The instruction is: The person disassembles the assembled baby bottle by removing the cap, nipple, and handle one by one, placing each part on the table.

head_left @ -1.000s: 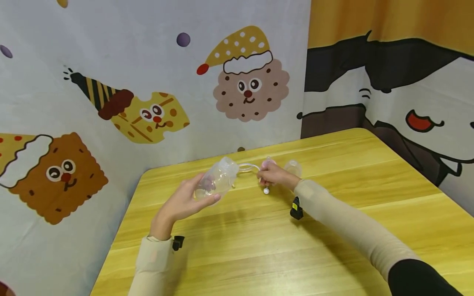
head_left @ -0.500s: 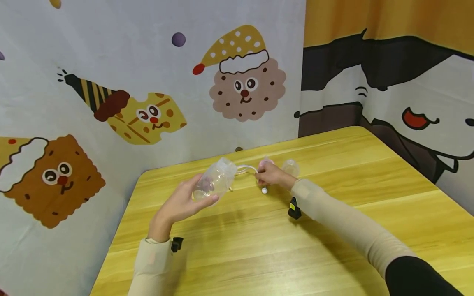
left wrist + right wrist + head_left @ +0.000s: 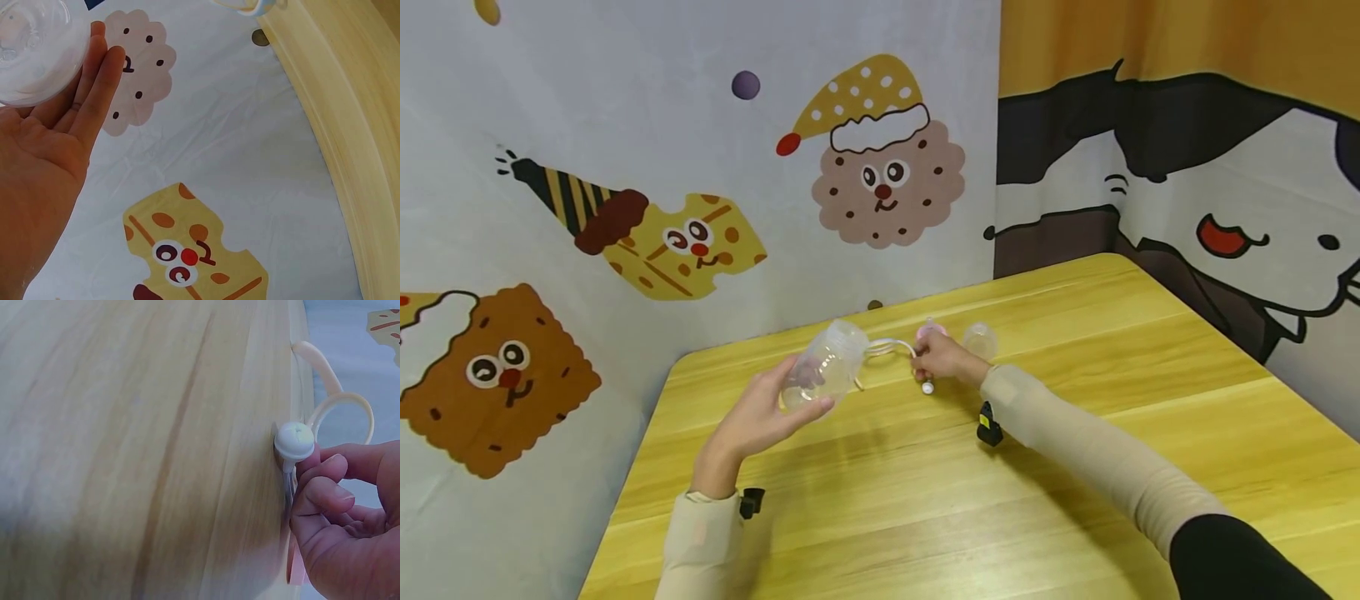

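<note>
My left hand (image 3: pixel 758 421) grips a clear baby bottle (image 3: pixel 824 367), held tilted above the table with its mouth toward the upper right. In the left wrist view its rounded base (image 3: pixel 39 53) sits against the fingers. My right hand (image 3: pixel 946 358) is low over the table, with thumb and fingers pinching a thin straw that ends in a white ball (image 3: pixel 294 442). The fingers hide most of the straw. White curved loops (image 3: pixel 887 343) stretch between the bottle's mouth and the right hand. A pink ring-like piece (image 3: pixel 929 328) lies just behind that hand.
A clear dome-shaped cap (image 3: pixel 980 341) lies on the wooden table (image 3: pixel 880 500), right of the pink piece. The table's back edge meets a cartoon-printed cloth wall (image 3: pixel 700 100). Each wrist carries a small black camera mount (image 3: pixel 989 425).
The head view has swung slightly, so everything shifts a little left in the picture. Both hands keep the same hold on the bottle and the straw.
</note>
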`<state>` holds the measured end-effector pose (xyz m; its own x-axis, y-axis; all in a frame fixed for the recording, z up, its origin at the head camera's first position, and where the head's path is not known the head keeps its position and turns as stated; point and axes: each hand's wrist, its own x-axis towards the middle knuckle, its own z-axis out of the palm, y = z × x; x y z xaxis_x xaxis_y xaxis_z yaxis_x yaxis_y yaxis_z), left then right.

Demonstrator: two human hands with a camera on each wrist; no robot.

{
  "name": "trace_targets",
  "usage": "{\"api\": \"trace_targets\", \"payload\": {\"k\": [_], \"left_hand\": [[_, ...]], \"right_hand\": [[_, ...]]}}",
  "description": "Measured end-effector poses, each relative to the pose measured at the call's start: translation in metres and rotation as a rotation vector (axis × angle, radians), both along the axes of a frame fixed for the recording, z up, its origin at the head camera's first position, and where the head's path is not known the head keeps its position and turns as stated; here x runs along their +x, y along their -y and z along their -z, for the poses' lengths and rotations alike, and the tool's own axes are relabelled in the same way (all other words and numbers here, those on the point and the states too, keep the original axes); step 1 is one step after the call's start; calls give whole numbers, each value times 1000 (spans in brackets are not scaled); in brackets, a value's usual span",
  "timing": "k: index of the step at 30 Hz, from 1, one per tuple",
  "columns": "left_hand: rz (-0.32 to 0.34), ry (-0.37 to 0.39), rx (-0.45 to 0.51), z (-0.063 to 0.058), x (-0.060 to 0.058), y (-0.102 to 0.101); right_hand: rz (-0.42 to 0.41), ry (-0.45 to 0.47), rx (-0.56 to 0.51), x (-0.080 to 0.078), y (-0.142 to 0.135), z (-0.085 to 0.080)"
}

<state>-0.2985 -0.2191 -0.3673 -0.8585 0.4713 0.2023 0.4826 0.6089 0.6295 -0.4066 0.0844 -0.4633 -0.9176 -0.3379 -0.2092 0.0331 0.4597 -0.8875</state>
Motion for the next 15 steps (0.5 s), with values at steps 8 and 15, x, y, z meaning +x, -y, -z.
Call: {"api": "trace_targets", "payload": {"k": [8,15], "left_hand": [[-7,-4,18,0,2,-2],[10,-16,47,2,-7,-2]], "right_hand": [[3,-52,38,4,-3,-4],[14,-133,44,4,-7,-5]]}}
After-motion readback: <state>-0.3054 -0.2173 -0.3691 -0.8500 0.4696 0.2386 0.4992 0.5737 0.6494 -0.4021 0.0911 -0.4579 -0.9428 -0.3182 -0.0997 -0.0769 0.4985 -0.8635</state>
